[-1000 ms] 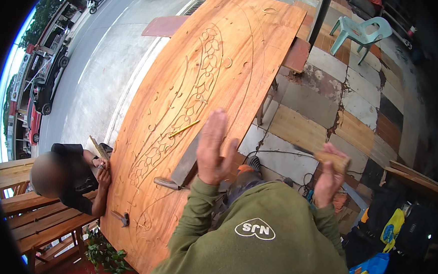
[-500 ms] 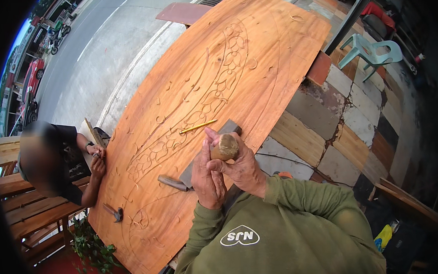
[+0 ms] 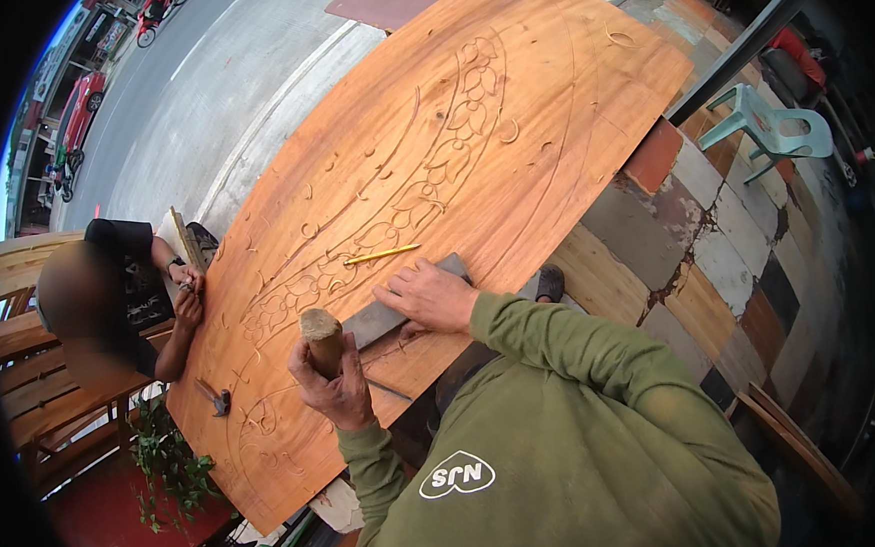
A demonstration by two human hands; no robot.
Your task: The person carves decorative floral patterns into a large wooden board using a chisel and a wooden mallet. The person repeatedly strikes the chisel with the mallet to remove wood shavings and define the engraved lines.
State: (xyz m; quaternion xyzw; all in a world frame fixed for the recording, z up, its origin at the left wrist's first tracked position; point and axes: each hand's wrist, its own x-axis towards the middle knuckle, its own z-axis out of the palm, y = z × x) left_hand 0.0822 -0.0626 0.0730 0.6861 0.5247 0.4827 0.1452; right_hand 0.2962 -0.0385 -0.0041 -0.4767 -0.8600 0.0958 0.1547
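My left hand (image 3: 339, 390) is wrapped around a stout wooden handle (image 3: 321, 333), its worn end upward; any blade on it is hidden. My right hand (image 3: 434, 302) grips a long grey block (image 3: 371, 325) lying on the carved wooden panel (image 3: 556, 86), fingers over its top. A yellow pencil (image 3: 381, 254) lies just beyond the block, across the leaf carving. Loose curled shavings are scattered over the panel. Near the panel's left edge rests a small hammer (image 3: 215, 397).
A person (image 3: 128, 292) leans at the left edge, both hands on a small object. A wooden bench (image 3: 26, 259) and leafy plant (image 3: 163, 461) sit left. A plastic chair (image 3: 765, 133), metal post (image 3: 744, 39) and patchwork tiled floor are right; a road with vehicles lies beyond.
The wooden-handled tool went from my right hand, out at the right, through both hands into my left, now further left. My right hand has moved onto the grey block.
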